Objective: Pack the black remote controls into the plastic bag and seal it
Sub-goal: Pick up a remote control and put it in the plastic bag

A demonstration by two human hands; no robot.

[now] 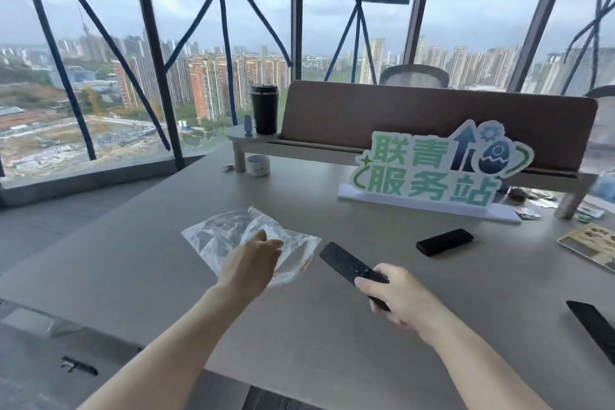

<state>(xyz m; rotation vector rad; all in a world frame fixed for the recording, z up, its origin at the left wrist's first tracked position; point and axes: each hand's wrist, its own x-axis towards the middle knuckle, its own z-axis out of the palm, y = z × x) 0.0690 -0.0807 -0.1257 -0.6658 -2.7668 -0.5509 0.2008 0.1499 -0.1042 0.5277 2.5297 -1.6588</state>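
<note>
A clear, crumpled plastic bag lies flat on the grey table, left of centre. My left hand rests over the bag's near right part, fingers on the plastic; whether it grips the bag is unclear. My right hand is shut on a black remote control, whose far end points at the bag's right edge. A second black remote lies on the table further right. A third black remote lies at the right edge, partly cut off.
A green-lettered sign on a white base stands behind the remotes. A brown shelf riser carries a black tumbler, with a tape roll under it. A printed card and small clutter lie at far right. Windows stand beyond.
</note>
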